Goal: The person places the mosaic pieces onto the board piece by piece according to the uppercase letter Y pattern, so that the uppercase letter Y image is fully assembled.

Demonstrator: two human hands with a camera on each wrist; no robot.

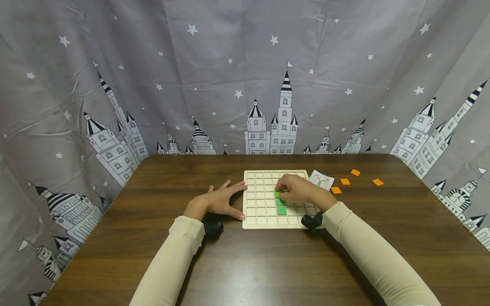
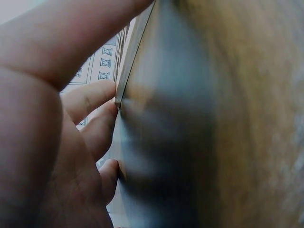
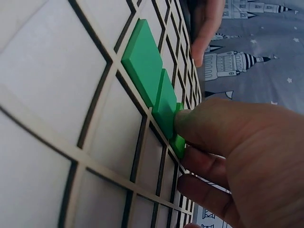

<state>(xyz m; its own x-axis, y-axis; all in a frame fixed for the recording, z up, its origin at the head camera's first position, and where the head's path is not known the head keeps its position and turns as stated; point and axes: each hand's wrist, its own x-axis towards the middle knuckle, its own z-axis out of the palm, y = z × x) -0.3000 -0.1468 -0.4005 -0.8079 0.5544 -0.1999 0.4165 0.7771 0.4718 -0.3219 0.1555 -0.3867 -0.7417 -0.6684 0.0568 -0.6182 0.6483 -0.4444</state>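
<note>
A pale wooden grid board (image 1: 261,221) lies on the table. Two green square tiles, a nearer one (image 1: 281,210) and a farther one (image 1: 280,202), sit in neighbouring cells of one column. Beyond them is a lighter green tile (image 1: 277,194), pinched between thumb and fingers of my right hand (image 1: 296,189). In the right wrist view this lighter tile (image 3: 178,147) is at the grid, partly hidden by the thumb; whether it is fully seated I cannot tell. My left hand (image 1: 220,201) is spread at the board's left edge, thumb and fingertips touching it.
A small card with a coloured grid pattern (image 1: 321,180) lies by the board's right side, partly against its edge. Several loose orange tiles lie right of it, one of them (image 1: 377,182) farthest out. A grey castle-print curtain (image 1: 214,85) hangs behind the brown table (image 1: 229,267).
</note>
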